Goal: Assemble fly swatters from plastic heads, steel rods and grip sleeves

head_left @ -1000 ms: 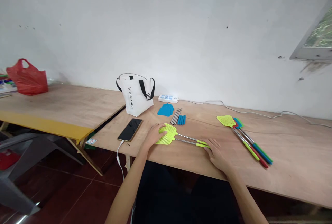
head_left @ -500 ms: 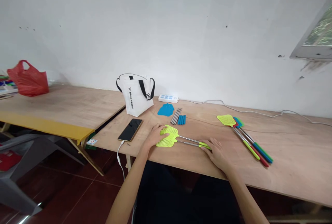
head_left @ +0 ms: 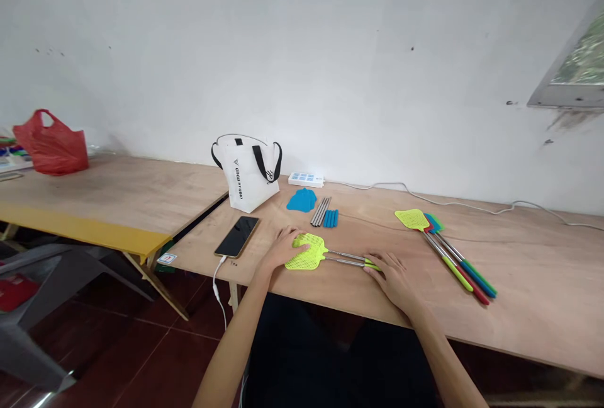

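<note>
Two yellow-green fly swatters (head_left: pixel 304 261) lie nearly side by side on the table in front of me, their mesh heads overlapping. My left hand (head_left: pixel 279 249) is closed around the left edge of the heads, thumb on the mesh and fingers along the far side. At the other end, my right hand (head_left: pixel 391 277) grips the yellow-green handles, which it mostly covers. Thin metal shafts (head_left: pixel 346 262) show between my hands. Beyond them are blue swatter heads (head_left: pixel 302 200), several metal rods (head_left: pixel 321 212) and short blue handles (head_left: pixel 331 218).
To the right lies a bunch of fly swatters (head_left: pixel 453 257) in several colours. A phone (head_left: pixel 237 236) with a white cable, a white bag (head_left: pixel 250 175) and a power strip (head_left: pixel 306 179) are at the left and back. A red plastic bag (head_left: pixel 54 147) stands on the neighbouring table.
The swatter heads have shifted slightly to the right and nearer to me, and the two swatters lie closer together. Both hands stay on them.
</note>
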Demonstrator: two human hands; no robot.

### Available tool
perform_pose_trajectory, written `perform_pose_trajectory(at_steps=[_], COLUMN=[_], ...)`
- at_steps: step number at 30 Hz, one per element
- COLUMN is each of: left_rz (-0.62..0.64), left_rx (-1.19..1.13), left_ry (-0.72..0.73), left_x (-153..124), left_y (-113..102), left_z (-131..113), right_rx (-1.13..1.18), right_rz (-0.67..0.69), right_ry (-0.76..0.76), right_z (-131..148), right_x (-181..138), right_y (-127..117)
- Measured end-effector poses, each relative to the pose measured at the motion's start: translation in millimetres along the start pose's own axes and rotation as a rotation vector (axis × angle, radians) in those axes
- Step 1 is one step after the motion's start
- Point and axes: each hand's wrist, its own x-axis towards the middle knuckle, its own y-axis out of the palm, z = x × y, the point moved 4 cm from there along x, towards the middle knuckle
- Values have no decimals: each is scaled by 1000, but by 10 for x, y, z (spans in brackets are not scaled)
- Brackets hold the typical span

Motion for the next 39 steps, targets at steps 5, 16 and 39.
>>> perform_pose_trajectory(at_steps=[5, 16, 39], left_rz=[46, 29, -141], left_rx=[12, -42, -603], left_ry=[-83, -13, 63], left_x=[1, -7, -33], left_y=[39, 14, -211], left_z=[35, -20, -309], right_rx=[53, 78, -16], right_rz=[14, 27, 3], right_ry=[-20, -20, -100], right_z=[-9, -9, 205], right_x=[9, 1, 11], right_y=[-1, 8, -170])
